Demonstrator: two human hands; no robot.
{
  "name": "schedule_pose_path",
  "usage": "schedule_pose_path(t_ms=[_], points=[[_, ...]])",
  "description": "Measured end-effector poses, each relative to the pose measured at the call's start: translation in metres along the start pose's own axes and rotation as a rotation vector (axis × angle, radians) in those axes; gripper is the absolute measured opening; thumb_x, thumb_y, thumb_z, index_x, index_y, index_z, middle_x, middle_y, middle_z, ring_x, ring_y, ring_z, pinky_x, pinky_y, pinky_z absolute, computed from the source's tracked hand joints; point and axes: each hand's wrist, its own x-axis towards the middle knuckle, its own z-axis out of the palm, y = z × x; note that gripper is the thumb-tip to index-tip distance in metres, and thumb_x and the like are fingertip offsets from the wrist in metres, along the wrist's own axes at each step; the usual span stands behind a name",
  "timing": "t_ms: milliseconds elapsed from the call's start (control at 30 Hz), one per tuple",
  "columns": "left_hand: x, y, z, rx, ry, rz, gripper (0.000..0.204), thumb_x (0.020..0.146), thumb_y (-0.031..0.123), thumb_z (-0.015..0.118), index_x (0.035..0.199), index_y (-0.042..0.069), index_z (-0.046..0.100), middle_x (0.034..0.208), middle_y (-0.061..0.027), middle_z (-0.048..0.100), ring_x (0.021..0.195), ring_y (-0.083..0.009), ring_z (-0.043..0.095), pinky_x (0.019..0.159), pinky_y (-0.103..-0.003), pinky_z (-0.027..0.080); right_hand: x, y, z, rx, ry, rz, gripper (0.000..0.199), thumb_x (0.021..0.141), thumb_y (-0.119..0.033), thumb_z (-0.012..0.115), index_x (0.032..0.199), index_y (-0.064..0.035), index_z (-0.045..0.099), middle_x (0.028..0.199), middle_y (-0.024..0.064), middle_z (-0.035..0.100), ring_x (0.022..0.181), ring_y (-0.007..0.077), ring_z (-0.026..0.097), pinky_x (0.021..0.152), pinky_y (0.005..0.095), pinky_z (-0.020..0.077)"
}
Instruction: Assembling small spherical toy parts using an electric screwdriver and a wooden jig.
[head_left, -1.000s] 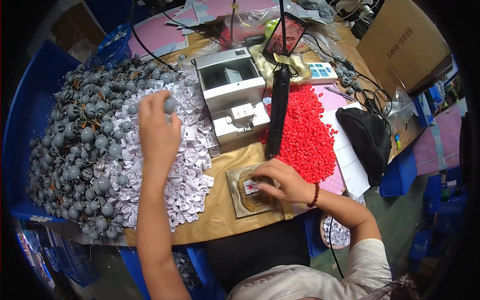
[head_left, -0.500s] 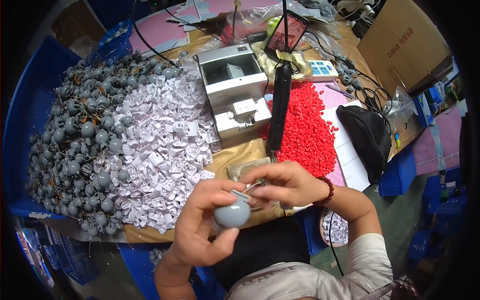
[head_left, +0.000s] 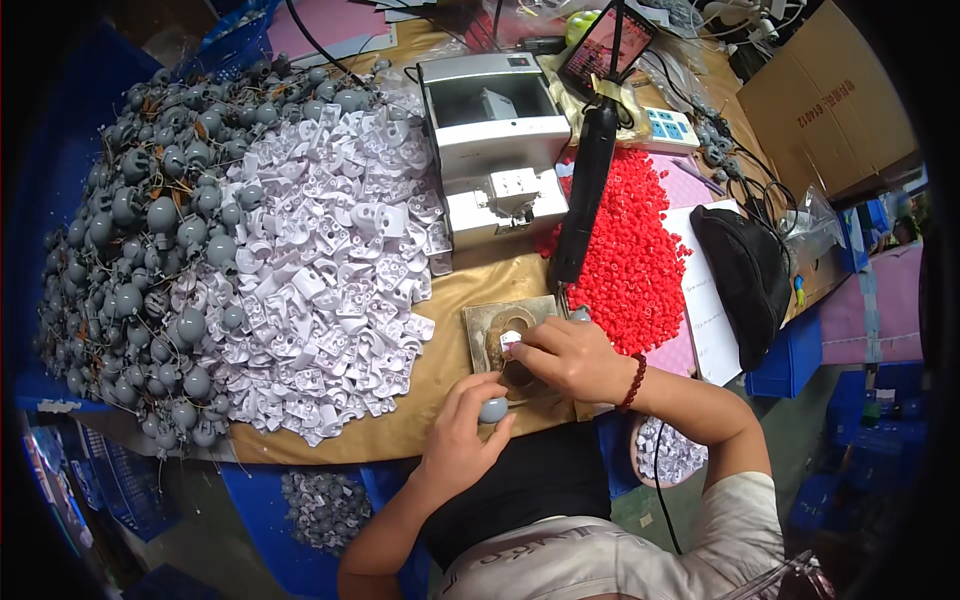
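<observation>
My left hand (head_left: 462,440) pinches a small grey ball-shaped plastic part (head_left: 493,410) between thumb and fingers, at the near edge of a square fixture block (head_left: 480,318). Over that block is my right hand (head_left: 580,362), wearing a beaded bracelet. Its fingertips are closed at a small white plastic piece (head_left: 510,340) in the block's rounded recess. The right fingers cover part of the recess. A bit of grey (head_left: 579,314) shows just beyond the right knuckles.
Left lie heaps of grey ball parts with wires (head_left: 130,250) and white plastic pieces (head_left: 330,270). A silver machine (head_left: 495,150) stands behind the block. A black handheld tool (head_left: 590,190) hangs before red beads (head_left: 635,260). At right are a black pouch (head_left: 745,285) and carton (head_left: 835,100).
Both hands have lowered from holding the grey ball part up together to the fixture block. My right hand has moved off the ball part to the white piece. The view has shifted slightly.
</observation>
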Motion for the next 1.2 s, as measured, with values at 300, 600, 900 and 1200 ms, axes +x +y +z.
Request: schedule_pose_path(t_ms=[300,600,900,1200], points=[[0.009,-0.007,0.002,0.028,-0.027,0.017,0.037,0.082,0.002,0.078,0.113,0.002,0.059,0.121,-0.0191,0.064,0.109,-0.0365,0.066,0.092,-0.041,0.054,-0.001,-0.005,0.0,-0.122,-0.13,0.037,0.028,0.081,-0.015,0.064,0.107,-0.0055,0.066,0.089,0.007,0.056,0.083,0.0221,0.062,0.064,0.0336,0.0542],[0.012,-0.001,-0.002,0.099,-0.042,-0.037,0.036,0.082,0.004,0.076,0.114,0.003,0.06,0.124,-0.0182,0.063,0.114,-0.0361,0.062,0.097,-0.044,0.05,-0.007,-0.022,0.006,-0.183,-0.171,0.04,0.035,0.081,-0.013,0.066,0.111,0.006,0.067,0.095,0.0094,0.056,0.086,0.0243,0.06,0.066,0.0332,0.0535],[0.027,-0.007,0.023,0.703,-0.008,0.182,0.057,0.077,0.007,0.074,0.132,0.007,0.063,0.13,-0.0139,0.06,0.121,-0.0315,0.056,0.096,-0.045,0.047,-0.015,0.004,-0.025,0.347,-0.087,0.279,0.035,0.08,0.002,0.068,0.115,-0.0021,0.071,0.109,0.0125,0.068,0.1,0.0321,0.063,0.088,0.041,0.0532],[0.03,-0.015,0.023,0.686,-0.049,0.211,0.054,0.075,0.006,0.074,0.128,0.007,0.065,0.129,-0.0136,0.061,0.118,-0.0305,0.058,0.093,-0.043,0.049,-0.054,0.02,-0.024,0.039,-0.2,0.238,0.036,0.079,0.0,0.07,0.11,-0.0068,0.052,0.124,0.013,0.062,0.132,0.0366,0.052,0.117,0.0627,0.0281]])
